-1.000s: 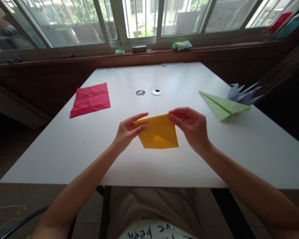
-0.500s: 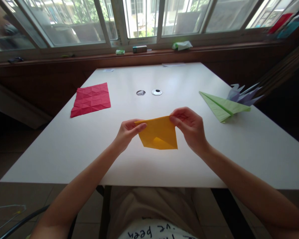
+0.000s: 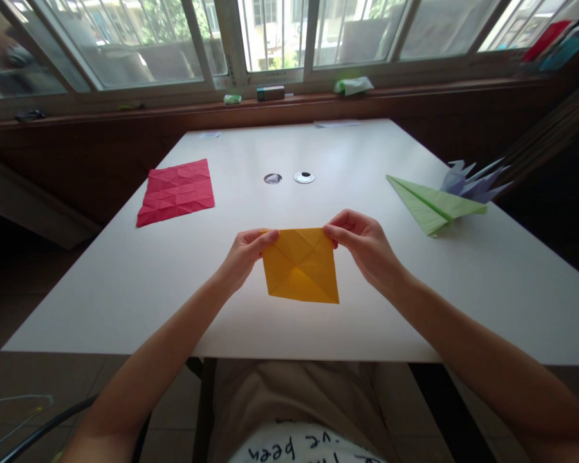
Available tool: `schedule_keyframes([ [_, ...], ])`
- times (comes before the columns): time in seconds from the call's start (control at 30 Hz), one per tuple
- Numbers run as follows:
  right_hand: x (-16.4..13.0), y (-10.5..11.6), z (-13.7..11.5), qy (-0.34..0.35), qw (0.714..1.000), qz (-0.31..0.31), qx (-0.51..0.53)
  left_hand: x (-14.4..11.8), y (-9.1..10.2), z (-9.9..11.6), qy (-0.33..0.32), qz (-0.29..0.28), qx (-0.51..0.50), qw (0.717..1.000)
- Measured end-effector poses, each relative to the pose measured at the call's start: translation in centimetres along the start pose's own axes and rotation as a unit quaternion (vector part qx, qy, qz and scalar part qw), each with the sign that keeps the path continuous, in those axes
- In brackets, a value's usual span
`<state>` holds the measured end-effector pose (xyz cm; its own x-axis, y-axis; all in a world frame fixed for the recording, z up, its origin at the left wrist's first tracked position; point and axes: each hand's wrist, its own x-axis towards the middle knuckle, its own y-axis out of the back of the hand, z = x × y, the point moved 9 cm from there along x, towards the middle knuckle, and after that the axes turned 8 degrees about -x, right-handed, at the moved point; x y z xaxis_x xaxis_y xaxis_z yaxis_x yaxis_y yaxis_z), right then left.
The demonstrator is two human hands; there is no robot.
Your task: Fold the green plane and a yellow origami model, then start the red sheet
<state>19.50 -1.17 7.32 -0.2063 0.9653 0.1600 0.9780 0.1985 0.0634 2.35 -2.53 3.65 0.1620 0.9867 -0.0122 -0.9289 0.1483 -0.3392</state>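
L hand: left hand [image 3: 242, 258] pinching top L corner of yellow paper [image 3: 302, 273], thumb on near face.
R hand: right hand [image 3: 364, 243] clamped on top R corner, same pinch, thumb near side.
Yellow paper: between both hands, over near-mid tabletop [image 3: 120, 305], face tilted twd wearer. Looks lifted; can't tell re bottom edge contact.
Creases: diag lines meet approx mid-sheet; bottom edge slightly bent.
Handling tips: IMO keep pinch light, tension even L/R; top edge straight, corners matched before pressing any crease. Thin stock, prob wrinkles if pulled hard.
Tabletop surface: white, smooth, flat; should be OK for pressing creases.
Tabletop L: red sheet [image 3: 178, 191], grid of creases, lying flat-ish.
Tabletop mid, beyond hands: grey disc [image 3: 273, 179] just beside white disc [image 3: 303, 177] w/ black spot.
Tabletop R: green folded paper [image 3: 431, 204], purple folded paper [image 3: 473, 182] behind it.
Room: barred window [image 3: 280, 35] ahead, backlit; wooden sill [image 3: 174, 110] w/ small items; dim sides, tiled floor.
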Motion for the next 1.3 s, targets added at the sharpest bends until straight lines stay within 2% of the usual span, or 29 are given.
schedule_keyframes([
  [0.13,-0.2,-0.3,0.3,-0.003,1.0,-0.005,-0.013,-0.3,-0.9,-0.9,0.056,-0.049,0.051,0.996],
  [0.23,-0.1,-0.7,0.6,-0.013,1.0,-0.017,-0.015,-0.3,-0.8,-1.3,0.073,-0.041,0.087,0.993],
  [0.37,0.1,-0.6,0.8,-0.017,1.0,-0.019,-0.01,-0.3,-0.7,-1.2,0.068,-0.034,0.072,0.995],
  [0.43,0.1,-1.2,1.0,-0.023,0.998,-0.057,-0.017,-0.3,-0.7,-1.0,0.061,-0.031,0.056,0.996],
  [0.57,-0.4,-3.3,1.6,-0.055,0.983,-0.178,-0.005,-0.2,-0.5,-0.6,0.046,-0.016,0.064,0.997],
  [0.67,-0.4,-3.2,1.5,-0.053,0.984,-0.171,0.023,0.1,-0.2,0.0,-0.012,0.002,0.095,0.995],
  [0.73,0.0,-2.2,1.4,-0.05,0.991,-0.122,0.032,0.1,0.2,1.1,-0.088,0.026,0.136,0.986],
  [0.8,0.3,-0.9,1.5,-0.054,0.996,-0.056,0.039,-0.3,0.3,2.4,-0.169,0.041,0.194,0.965],
  [0.83,0.5,-0.3,1.6,-0.057,0.997,-0.025,0.043,-0.6,0.0,3.0,-0.204,0.032,0.223,0.953],
  [0.9,0.6,0.7,1.8,-0.061,0.996,0.022,0.054,-1.3,-1.4,3.7,-0.264,-0.025,0.27,0.926],
  [1.0,0.6,1.1,1.8,-0.058,0.995,0.049,0.07,-2.5,-3.9,4.0,-0.344,-0.121,0.354,0.861],
  [1.07,0.6,0.9,1.8,-0.055,0.995,0.042,0.075,-3.0,-4.8,3.7,-0.382,-0.134,0.412,0.816],
  [1.13,0.4,0.4,1.8,-0.055,0.995,0.024,0.075,-3.1,-4.9,3.4,-0.397,-0.123,0.445,0.793],
  [1.2,0.2,-0.1,1.8,-0.056,0.996,0.003,0.074,-3.1,-4.6,3.3,-0.397,-0.108,0.447,0.794],
  [1.3,0.0,-0.7,1.8,-0.058,0.995,-0.026,0.073,-3.2,-3.9,3.6,-0.386,-0.085,0.414,0.82],
])
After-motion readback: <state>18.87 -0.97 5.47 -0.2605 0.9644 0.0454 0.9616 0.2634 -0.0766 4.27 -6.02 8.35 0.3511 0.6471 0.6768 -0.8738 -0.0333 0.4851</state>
